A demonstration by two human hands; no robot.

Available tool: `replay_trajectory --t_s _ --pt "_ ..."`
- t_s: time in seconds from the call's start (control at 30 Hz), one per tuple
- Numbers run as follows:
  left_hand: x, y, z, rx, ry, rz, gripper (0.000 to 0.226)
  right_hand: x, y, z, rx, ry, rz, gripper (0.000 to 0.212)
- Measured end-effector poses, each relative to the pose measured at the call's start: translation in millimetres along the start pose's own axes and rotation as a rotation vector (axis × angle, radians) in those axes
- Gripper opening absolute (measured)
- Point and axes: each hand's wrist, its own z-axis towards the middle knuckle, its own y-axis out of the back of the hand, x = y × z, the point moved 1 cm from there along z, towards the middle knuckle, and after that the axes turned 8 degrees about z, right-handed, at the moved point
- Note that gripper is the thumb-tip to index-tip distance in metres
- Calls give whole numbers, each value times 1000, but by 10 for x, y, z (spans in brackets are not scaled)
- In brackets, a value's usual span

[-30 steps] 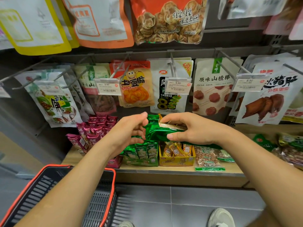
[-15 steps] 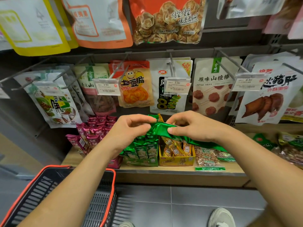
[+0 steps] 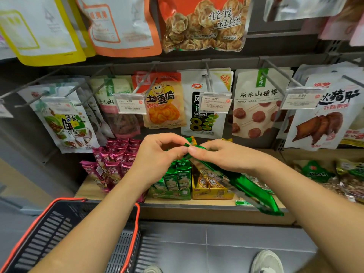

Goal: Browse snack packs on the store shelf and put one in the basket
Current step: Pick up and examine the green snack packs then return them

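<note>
A long shiny green snack pack [image 3: 244, 186] hangs at a slant in front of the low shelf, its lower end down to the right. My left hand [image 3: 157, 156] and my right hand [image 3: 222, 154] both pinch its upper end, fingertips nearly touching. A black mesh basket [image 3: 65, 233] with an orange rim hangs at the lower left, under my left forearm. Nothing shows in the part of the basket that I can see.
Display boxes of green [image 3: 173, 184], yellow [image 3: 208, 188] and pink [image 3: 114, 162] packs stand on the wooden shelf [image 3: 197, 210]. Snack bags hang on metal pegs with price tags [image 3: 131, 105] above. Green bags [image 3: 315, 172] lie at right. Grey floor tiles and my shoes lie below.
The green pack has turned from bunched and level to hanging down to the right. My hands have drawn together at its upper end.
</note>
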Motion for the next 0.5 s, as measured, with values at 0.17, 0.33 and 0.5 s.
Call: replay_trajectory --t_s 0.17,0.33,0.5 --pt "-53 31 12 -55 -25 -11 36 4 47 -10 10 12 177 50" --pt "-83 29 -10 -14 -32 -17 28 -12 18 22 -34 16 243 22" --pt "-65 35 -10 71 25 -67 21 -16 -22 60 -230 19 246 49"
